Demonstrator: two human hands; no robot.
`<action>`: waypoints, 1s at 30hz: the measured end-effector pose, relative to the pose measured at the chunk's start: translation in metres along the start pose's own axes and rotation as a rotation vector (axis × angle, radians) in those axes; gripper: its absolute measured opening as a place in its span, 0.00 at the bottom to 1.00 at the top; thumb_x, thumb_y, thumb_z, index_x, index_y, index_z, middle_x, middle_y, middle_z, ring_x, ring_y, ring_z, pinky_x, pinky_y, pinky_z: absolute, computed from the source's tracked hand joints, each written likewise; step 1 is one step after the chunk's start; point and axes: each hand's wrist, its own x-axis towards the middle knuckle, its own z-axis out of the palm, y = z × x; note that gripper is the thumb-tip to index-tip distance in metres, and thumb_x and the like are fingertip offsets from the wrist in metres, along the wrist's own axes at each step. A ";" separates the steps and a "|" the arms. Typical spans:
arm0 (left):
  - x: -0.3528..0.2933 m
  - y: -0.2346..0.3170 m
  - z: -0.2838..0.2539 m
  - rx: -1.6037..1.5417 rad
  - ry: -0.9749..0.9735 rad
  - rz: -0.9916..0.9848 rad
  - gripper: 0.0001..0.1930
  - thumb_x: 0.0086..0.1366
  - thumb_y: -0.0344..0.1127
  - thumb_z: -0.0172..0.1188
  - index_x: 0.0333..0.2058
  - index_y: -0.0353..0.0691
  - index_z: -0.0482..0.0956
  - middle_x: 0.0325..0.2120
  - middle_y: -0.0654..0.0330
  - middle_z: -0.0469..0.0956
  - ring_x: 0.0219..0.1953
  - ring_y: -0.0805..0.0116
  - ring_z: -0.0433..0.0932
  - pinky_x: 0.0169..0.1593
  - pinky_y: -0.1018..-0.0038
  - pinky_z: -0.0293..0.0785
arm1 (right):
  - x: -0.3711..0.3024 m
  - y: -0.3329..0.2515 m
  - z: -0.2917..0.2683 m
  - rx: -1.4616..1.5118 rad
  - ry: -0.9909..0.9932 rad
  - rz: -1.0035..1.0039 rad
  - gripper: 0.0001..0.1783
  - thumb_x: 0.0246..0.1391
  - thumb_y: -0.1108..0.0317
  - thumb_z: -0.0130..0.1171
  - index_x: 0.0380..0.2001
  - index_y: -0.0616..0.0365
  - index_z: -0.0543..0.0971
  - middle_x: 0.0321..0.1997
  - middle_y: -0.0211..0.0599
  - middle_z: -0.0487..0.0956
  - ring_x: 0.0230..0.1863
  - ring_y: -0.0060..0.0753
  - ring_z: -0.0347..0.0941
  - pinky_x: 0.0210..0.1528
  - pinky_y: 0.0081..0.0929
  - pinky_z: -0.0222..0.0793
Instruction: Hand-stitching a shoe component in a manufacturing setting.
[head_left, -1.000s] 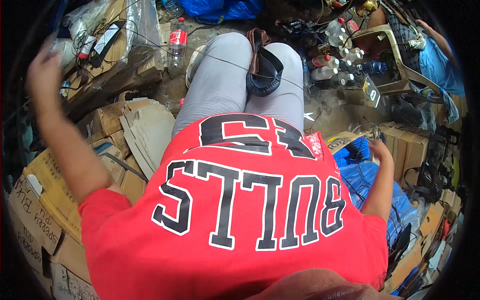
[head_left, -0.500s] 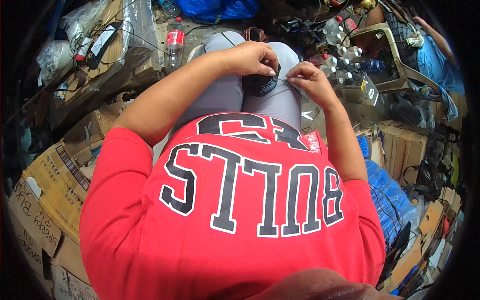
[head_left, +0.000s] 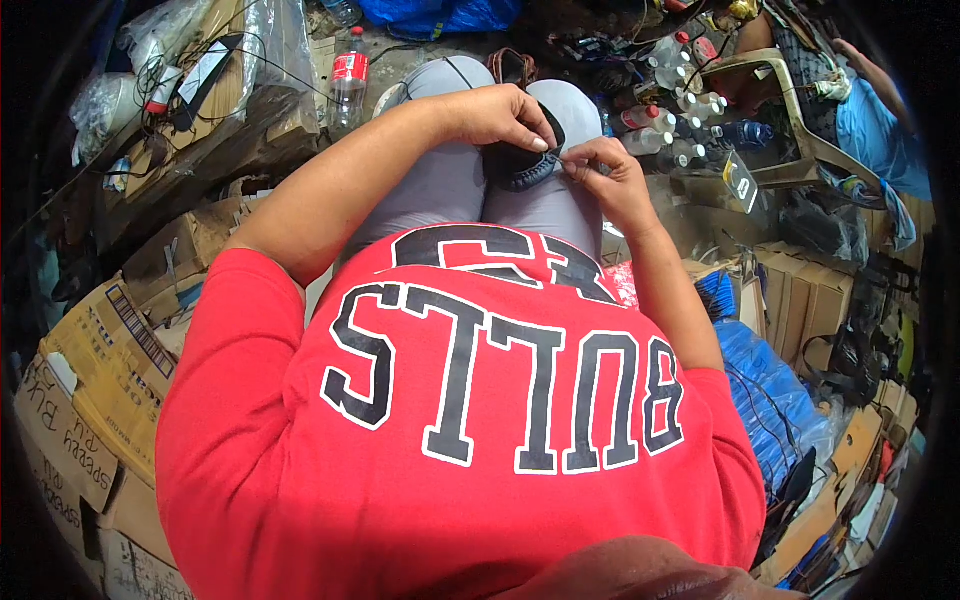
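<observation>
On my grey-trousered lap (head_left: 430, 190) rests a black leather shoe (head_left: 525, 178) with thick ridged stitching along its near edge. My left hand (head_left: 505, 118) is closed over its upper left part, fingers curled into it and thumb on the rim, hiding much of it. At the shoe's right edge, my right hand (head_left: 610, 178) pinches a thin dark thread (head_left: 562, 160) close to the stitches. A needle, if there is one, is too small to make out.
Brown leather (head_left: 512, 68) lies beyond my knees. A red-capped bottle (head_left: 350, 80) stands left; several bottles (head_left: 670, 125) cluster right, near a chair frame (head_left: 790, 110) and another person's arm (head_left: 875, 85). Cardboard (head_left: 110, 360) lies left, blue plastic (head_left: 765, 400) right.
My right hand has come in closer to the shoe's edge, shortening the stretch of thread between them. My left hand keeps its hold, and the shoe has tilted slightly.
</observation>
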 end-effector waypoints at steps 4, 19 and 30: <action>0.001 0.004 0.000 0.099 -0.063 -0.011 0.12 0.57 0.33 0.60 0.40 0.40 0.80 0.32 0.61 0.77 0.40 0.70 0.72 0.48 0.76 0.65 | -0.009 -0.016 -0.001 0.074 -0.001 0.041 0.08 0.42 0.77 0.61 0.30 0.55 0.81 0.29 0.31 0.77 0.34 0.29 0.73 0.38 0.24 0.67; 0.000 0.011 0.020 0.584 0.420 0.135 0.14 0.46 0.31 0.66 0.32 0.36 0.74 0.27 0.56 0.74 0.33 0.60 0.74 0.38 0.68 0.71 | 0.011 -0.034 -0.006 -0.188 -0.184 0.148 0.09 0.43 0.71 0.63 0.31 0.58 0.80 0.28 0.40 0.77 0.28 0.33 0.73 0.34 0.28 0.69; -0.133 0.035 -0.056 0.495 0.389 -0.610 0.16 0.60 0.42 0.56 0.22 0.34 0.73 0.16 0.65 0.67 0.21 0.73 0.64 0.27 0.71 0.61 | -0.092 -0.022 -0.190 1.200 0.065 -0.058 0.23 0.57 0.59 0.53 0.55 0.48 0.68 0.21 0.20 0.60 0.26 0.17 0.55 0.49 0.32 0.56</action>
